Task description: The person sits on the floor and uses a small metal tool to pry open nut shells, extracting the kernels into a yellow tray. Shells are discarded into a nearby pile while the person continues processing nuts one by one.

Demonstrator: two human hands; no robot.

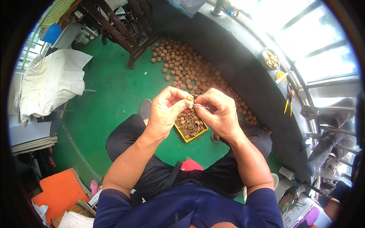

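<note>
Between the thumb and fingers of my left hand (168, 109) is a piece of walnut (190, 99), pale and partly peeled. My right hand (218, 111) grips a pair of thin metal tweezers (201, 105), whose tips meet the walnut piece. Both hands are raised over a yellow-rimmed tray (186, 139) on the floor between my feet. Broken walnut shells (190, 125) fill that tray; its far side is hidden behind my hands.
Many whole walnuts (182, 65) spread over the green floor (114, 79) along the dark low wall (242, 62). On the ledge stand a bowl of walnut kernels (270, 58) and yellow-handled pliers (288, 99). A dark metal frame (125, 31) is ahead; an orange box (61, 191) sits lower left.
</note>
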